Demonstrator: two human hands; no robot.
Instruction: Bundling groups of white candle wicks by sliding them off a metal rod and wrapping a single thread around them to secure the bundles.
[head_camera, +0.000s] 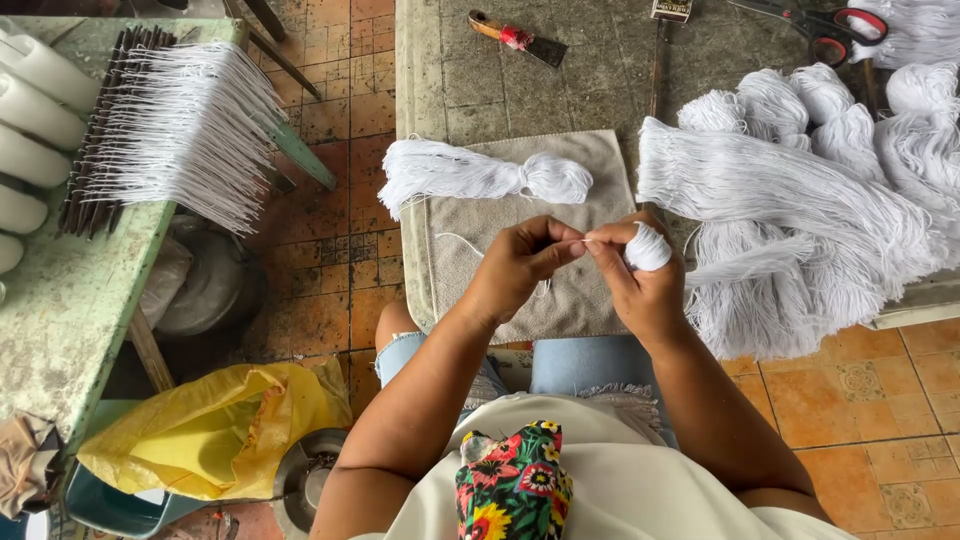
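My right hand (640, 282) grips the folded head of a white string bundle (648, 247), whose strands trail off to the right. My left hand (520, 262) pinches a thin white thread (462, 243) right beside that head, fingertips touching the right hand's. Both hands hover over a grey towel (590, 300) spread on my lap and the table edge. A finished tied white bundle (480, 174) lies on the towel just beyond my hands.
A big heap of white string bundles (800, 190) fills the grey table (600, 70) at the right. Scissors (830, 25) and a scraper (520, 40) lie at the back. A green bench (60, 300) at the left carries a string-loaded frame (180, 130) and white tubes (30, 110). A yellow bag (210, 430) sits below.
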